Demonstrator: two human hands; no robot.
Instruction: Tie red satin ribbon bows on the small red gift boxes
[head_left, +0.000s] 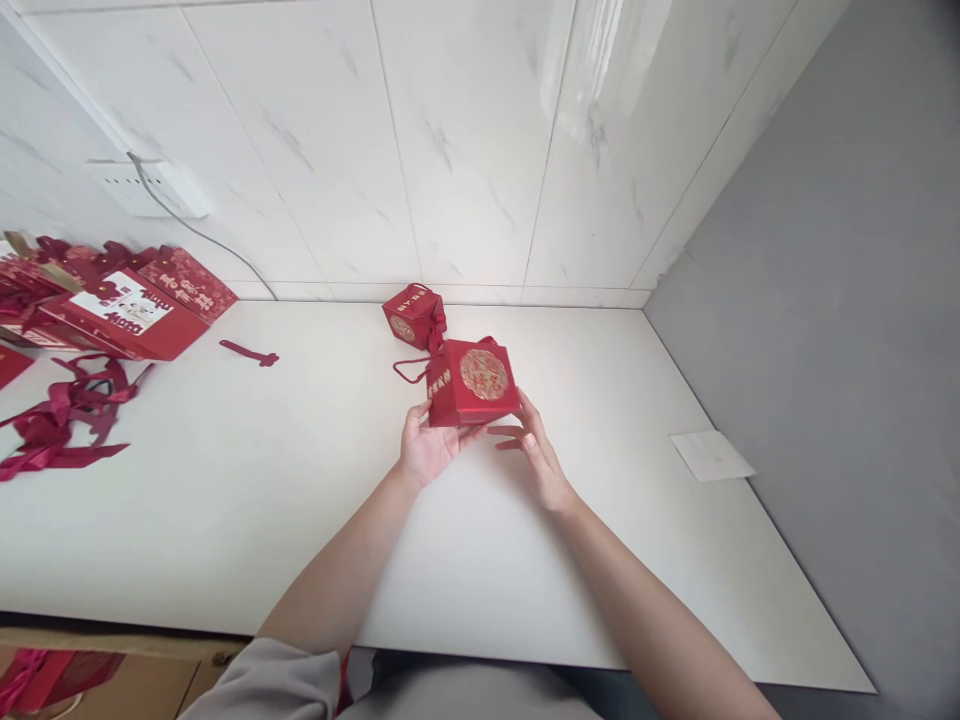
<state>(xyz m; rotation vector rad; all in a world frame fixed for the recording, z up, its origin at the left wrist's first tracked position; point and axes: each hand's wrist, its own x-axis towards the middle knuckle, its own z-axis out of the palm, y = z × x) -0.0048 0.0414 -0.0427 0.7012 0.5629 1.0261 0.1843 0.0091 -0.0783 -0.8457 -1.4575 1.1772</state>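
Note:
A red gift box [477, 384] with a round gold emblem, gold lettering and a red cord handle is held tilted above the white table, its emblem face turned up toward me. My left hand [433, 448] cradles it from the lower left, thumb at the side and fingers reaching underneath. At the lower right corner, my right hand [538, 455] steadies the box with a finger along its side; the other fingers are stretched out below the edge. Just behind stands a second red gift box [409, 318] with a dark red ribbon bow.
Red printed boxes [142, 310] crowd the table's left end, near a tangle of dark red ribbons [71, 415]. One ribbon strip [250, 352] lies apart. A white paper [712, 456] sits at the right edge; a cable [202, 232] hangs from the wall socket [150, 190].

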